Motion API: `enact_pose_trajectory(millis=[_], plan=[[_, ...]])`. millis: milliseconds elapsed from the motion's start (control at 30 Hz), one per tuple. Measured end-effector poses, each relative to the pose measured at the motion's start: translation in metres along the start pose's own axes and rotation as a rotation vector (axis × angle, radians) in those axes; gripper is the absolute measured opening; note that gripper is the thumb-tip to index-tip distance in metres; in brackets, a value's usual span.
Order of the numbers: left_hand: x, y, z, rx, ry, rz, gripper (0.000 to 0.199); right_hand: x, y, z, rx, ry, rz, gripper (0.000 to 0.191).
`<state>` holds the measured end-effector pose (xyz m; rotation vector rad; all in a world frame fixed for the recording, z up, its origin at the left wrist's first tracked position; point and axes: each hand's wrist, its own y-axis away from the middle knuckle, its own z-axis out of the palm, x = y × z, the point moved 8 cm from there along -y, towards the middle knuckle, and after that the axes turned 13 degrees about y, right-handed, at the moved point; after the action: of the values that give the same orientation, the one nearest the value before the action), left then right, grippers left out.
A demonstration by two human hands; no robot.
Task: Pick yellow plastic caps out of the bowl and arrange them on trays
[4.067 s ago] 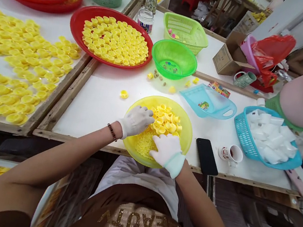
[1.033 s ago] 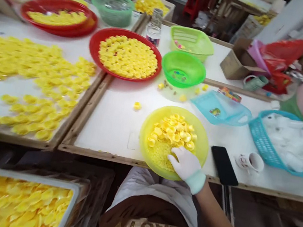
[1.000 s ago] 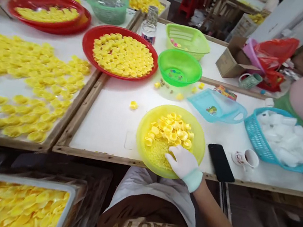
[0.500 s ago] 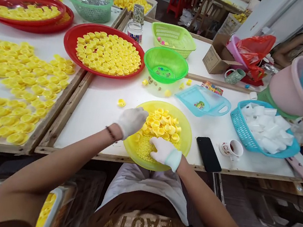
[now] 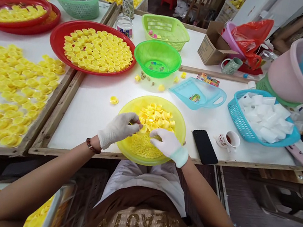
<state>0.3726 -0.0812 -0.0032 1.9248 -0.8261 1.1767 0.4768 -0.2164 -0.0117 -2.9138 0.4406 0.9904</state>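
Observation:
A yellow basin (image 5: 180,134) sits at the table's front edge before me. Small yellow plastic cups (image 5: 160,118) are heaped at its far side, with tiny yellow pellets (image 5: 145,147) nearer to me. Over its left part, my left hand (image 5: 119,128), in a white glove with bare fingertips, is closed in a pinch on one yellow cup (image 5: 143,129). My right hand (image 5: 167,143), also gloved, is over the pellets with thumb and fingers brought together. Whatever is between those fingers is too small to make out.
A red tray (image 5: 54,43) of yellow cups and a green bowl (image 5: 157,58) stand behind the basin. To the right are a blue scoop (image 5: 183,91), a phone (image 5: 204,147), a cup of dark drink (image 5: 228,140) and a blue basket (image 5: 255,136) of white pieces.
My left hand has come from the basin's far left rim toward me and turned inward, now with a cup at its fingertips. My right hand has risen slightly from the pellets. The view has shifted slightly.

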Motion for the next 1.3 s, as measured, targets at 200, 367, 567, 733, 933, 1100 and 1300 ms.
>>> enact_pose_trajectory(millis=[200,367,567,733,933,1100,1300], plan=[[-0.012,0.004,0.038,-0.072,0.352,-0.055,0.026,-0.028,0.006,-0.035,0.234,-0.039,-0.081,0.013],[-0.013,0.005,0.038,-0.024,0.418,-0.038,0.025,-0.018,0.013,-0.037,0.207,0.022,-0.001,0.024],[-0.015,0.013,0.027,0.004,0.47,-0.056,0.028,-0.007,0.021,-0.026,0.1,0.063,0.045,0.026],[-0.023,0.01,0.038,-0.073,0.459,-0.097,0.026,-0.027,0.016,-0.028,0.171,0.015,-0.034,0.025],[-0.025,0.015,0.031,-0.035,0.447,-0.069,0.024,-0.019,0.018,-0.027,0.121,0.036,0.033,0.03],[-0.027,0.046,-0.046,0.222,0.163,0.052,0.02,0.015,0.022,0.015,-0.132,0.288,0.067,0.028],[-0.089,0.136,-0.238,0.883,-0.45,-0.184,0.025,0.037,0.018,0.057,-0.212,0.5,0.009,0.036]])
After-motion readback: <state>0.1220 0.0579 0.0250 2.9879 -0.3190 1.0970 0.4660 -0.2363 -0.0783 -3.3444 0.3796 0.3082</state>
